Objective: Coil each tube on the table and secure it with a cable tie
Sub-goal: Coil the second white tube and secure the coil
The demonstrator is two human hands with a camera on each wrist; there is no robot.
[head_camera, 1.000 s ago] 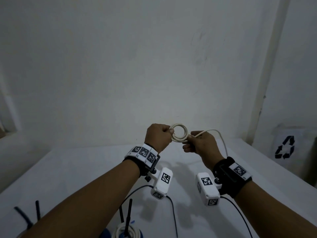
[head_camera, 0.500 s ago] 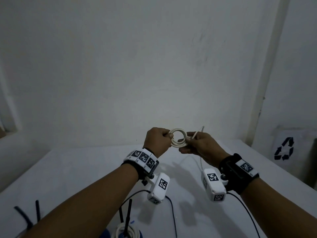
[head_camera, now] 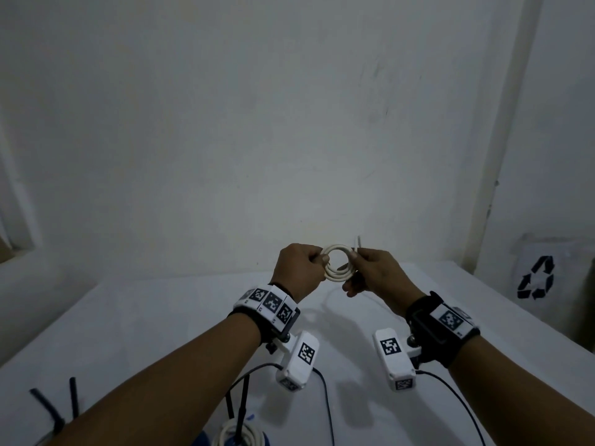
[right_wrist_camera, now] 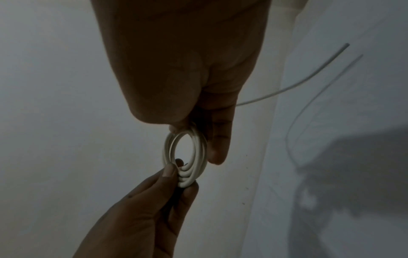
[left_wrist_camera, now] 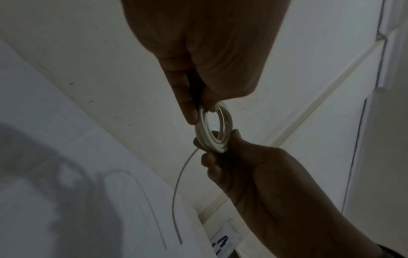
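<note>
A cream tube is wound into a small coil (head_camera: 338,274) held in the air above the white table (head_camera: 161,317). My left hand (head_camera: 322,260) pinches the coil's left side between thumb and fingers. On the coil's right side, my right hand (head_camera: 354,267) pinches the stacked turns. In the left wrist view the coil (left_wrist_camera: 202,129) has several turns, and a thin loose tail (left_wrist_camera: 176,200) runs out past the right hand (left_wrist_camera: 212,148). The right wrist view shows the coil (right_wrist_camera: 199,153) and the same tail (right_wrist_camera: 298,83).
At the bottom edge lies another coiled tube (head_camera: 254,434) with a black cable tie (head_camera: 240,410) standing up from it. Loose black cable ties (head_camera: 48,410) lie at the bottom left. A box with a recycling mark (head_camera: 536,278) stands at the right, and a wall rises behind the table.
The long tail that arced out to the right has been drawn in toward the coil, which now shows more turns. My right hand has shifted its grip on the coil's right side.
</note>
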